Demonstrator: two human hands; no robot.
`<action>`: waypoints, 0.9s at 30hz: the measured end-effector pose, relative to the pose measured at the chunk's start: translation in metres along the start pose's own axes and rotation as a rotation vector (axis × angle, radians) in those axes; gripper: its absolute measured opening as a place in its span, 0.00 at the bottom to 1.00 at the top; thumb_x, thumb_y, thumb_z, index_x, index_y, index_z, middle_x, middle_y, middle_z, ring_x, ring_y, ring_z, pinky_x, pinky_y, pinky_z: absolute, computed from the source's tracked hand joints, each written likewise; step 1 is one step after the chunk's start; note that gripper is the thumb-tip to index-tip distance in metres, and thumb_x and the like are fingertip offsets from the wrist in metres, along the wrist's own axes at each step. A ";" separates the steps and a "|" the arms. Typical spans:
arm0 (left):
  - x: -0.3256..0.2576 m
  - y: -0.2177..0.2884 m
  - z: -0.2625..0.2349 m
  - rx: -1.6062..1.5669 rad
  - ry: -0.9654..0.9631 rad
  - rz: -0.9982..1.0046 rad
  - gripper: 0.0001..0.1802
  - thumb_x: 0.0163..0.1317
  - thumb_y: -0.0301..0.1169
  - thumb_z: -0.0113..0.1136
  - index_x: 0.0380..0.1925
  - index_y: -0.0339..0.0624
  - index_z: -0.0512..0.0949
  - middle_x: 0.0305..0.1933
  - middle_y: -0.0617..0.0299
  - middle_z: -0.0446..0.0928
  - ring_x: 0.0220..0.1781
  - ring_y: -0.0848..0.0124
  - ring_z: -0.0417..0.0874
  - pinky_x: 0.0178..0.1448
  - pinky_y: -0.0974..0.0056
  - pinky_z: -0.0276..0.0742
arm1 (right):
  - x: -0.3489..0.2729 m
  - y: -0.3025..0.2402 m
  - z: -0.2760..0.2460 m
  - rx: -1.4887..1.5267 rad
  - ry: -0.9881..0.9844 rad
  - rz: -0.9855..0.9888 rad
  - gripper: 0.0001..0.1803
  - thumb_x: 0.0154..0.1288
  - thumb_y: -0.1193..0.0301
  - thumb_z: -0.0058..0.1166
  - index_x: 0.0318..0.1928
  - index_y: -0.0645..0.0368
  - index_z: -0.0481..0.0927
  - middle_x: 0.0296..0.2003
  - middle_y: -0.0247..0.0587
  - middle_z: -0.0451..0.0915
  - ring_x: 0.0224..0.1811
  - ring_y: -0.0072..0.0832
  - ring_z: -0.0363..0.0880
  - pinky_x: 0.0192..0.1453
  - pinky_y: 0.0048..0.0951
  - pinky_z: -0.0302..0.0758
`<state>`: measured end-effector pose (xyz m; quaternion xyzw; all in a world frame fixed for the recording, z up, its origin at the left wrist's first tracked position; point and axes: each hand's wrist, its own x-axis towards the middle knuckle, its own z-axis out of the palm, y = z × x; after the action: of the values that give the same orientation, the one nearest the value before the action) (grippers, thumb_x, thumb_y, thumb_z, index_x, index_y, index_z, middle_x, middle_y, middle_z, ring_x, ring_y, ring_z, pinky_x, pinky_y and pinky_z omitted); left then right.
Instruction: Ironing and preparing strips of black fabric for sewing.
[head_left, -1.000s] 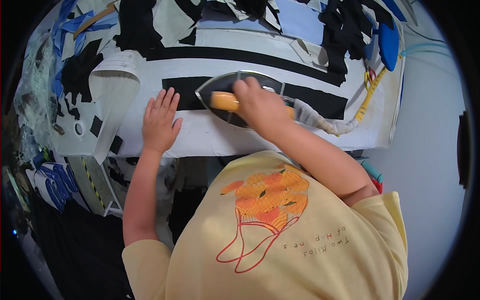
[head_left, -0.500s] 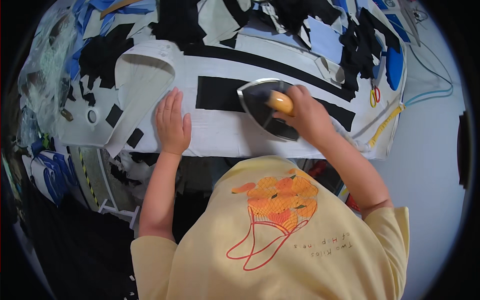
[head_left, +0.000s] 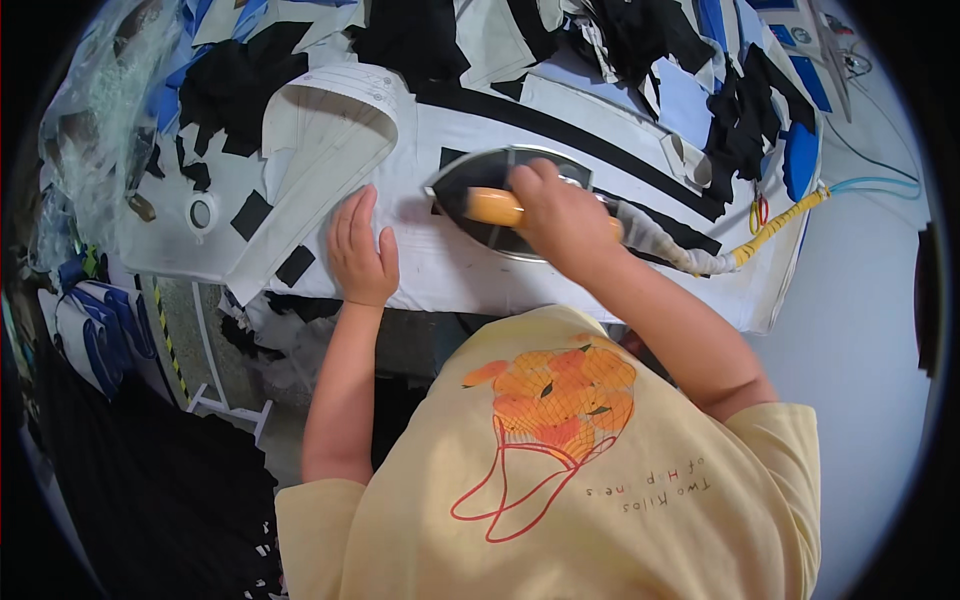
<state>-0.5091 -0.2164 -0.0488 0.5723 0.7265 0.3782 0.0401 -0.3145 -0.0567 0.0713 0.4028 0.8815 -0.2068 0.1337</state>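
Note:
My right hand [head_left: 565, 220] is closed round the wooden handle of a dark iron [head_left: 465, 180] with a shiny metal rim. The iron lies over a flat black fabric strip [head_left: 453, 157], hiding most of it; one end shows past the iron's upper left side. My left hand [head_left: 362, 255] rests flat on the white table cloth [head_left: 430, 285], fingers stretched out, holding nothing. Beside its fingertips lies a curled white sheet [head_left: 330, 85] with small marks. A longer, curved black strip [head_left: 570, 138] runs along the table beyond the iron.
Black, white and blue fabric scraps [head_left: 410, 40] are heaped along the far side. A white ring-shaped roll [head_left: 201, 212] and small black squares [head_left: 295, 266] lie left. Scissors [head_left: 761, 212] lie right, beside the iron's yellow-wrapped cord [head_left: 778, 230]. Clear plastic [head_left: 90, 150] hangs at far left.
My right hand has moved the iron leftward along the black strip, turning its tip more to the left. My left hand stays flat on the cloth. The view has shifted slightly.

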 end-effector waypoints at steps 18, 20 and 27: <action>0.002 0.004 0.001 0.048 -0.045 0.011 0.23 0.64 0.33 0.50 0.57 0.34 0.72 0.58 0.48 0.76 0.58 0.49 0.75 0.64 0.49 0.67 | -0.009 0.006 -0.010 0.004 -0.057 -0.021 0.10 0.61 0.74 0.55 0.43 0.57 0.71 0.40 0.48 0.74 0.35 0.49 0.83 0.36 0.45 0.80; 0.000 0.001 0.005 0.073 -0.048 0.023 0.22 0.64 0.32 0.50 0.57 0.35 0.72 0.58 0.48 0.75 0.59 0.49 0.75 0.65 0.49 0.66 | -0.039 0.050 -0.008 0.037 -0.116 0.063 0.16 0.59 0.73 0.58 0.47 0.55 0.70 0.48 0.48 0.74 0.40 0.51 0.82 0.41 0.48 0.80; 0.001 0.001 0.008 0.250 -0.116 0.011 0.19 0.67 0.33 0.47 0.55 0.39 0.73 0.59 0.50 0.74 0.62 0.50 0.73 0.66 0.49 0.63 | -0.172 0.236 -0.001 -0.006 -0.002 0.328 0.16 0.56 0.72 0.61 0.45 0.52 0.73 0.56 0.39 0.74 0.46 0.50 0.80 0.47 0.45 0.78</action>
<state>-0.5047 -0.2113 -0.0536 0.5979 0.7612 0.2511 0.0084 -0.0246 -0.0295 0.0809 0.5408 0.8044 -0.1800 0.1675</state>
